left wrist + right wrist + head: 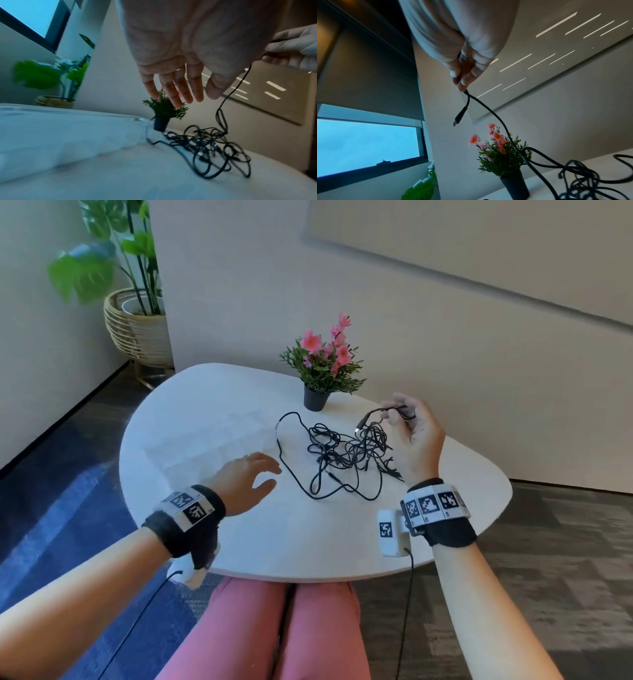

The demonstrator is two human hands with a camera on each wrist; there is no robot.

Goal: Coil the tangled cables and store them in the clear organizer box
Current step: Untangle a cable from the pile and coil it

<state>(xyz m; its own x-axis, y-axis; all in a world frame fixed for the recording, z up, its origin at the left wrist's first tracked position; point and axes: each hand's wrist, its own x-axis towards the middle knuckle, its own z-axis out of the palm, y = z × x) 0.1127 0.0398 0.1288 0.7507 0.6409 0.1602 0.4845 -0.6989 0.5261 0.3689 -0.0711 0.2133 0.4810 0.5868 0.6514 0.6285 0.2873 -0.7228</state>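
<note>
From the head camera, a white round worktop [308, 542] sits in front of the person. A messy pile of black cables [339, 451] lies in the middle of it. The clear organizer box [209, 440] sits to the left of the pile, and it is hard to see because it is see-through. One loop of cable lies just beside the box's right edge. The right hand [416, 429] is lifted above the right side of the pile. Its fingers pinch one cable near its end, and the plug [361, 426] hangs down from the hand. The left hand [246, 477] hovers low over the worktop between the box and the pile, with its fingers spread and loose, holding nothing. A small flower pot [315, 398] stands behind the pile. A big plant in a basket [137, 332] stands on the floor at the back left.

From the left wrist camera, the left hand [173, 56] is seen from below, its fingers [175, 93] straight and apart. The box [65, 129] fills the left side. The cable pile [211, 147] lies to the right, and one strand rises up to the right hand [295, 48].

From the right wrist camera, the right hand [462, 56] grips the cable between thumb and fingers. The plug [459, 116] dangles below it. The long part runs down past the flower pot [515, 186] to the pile [587, 181] on the worktop.
</note>
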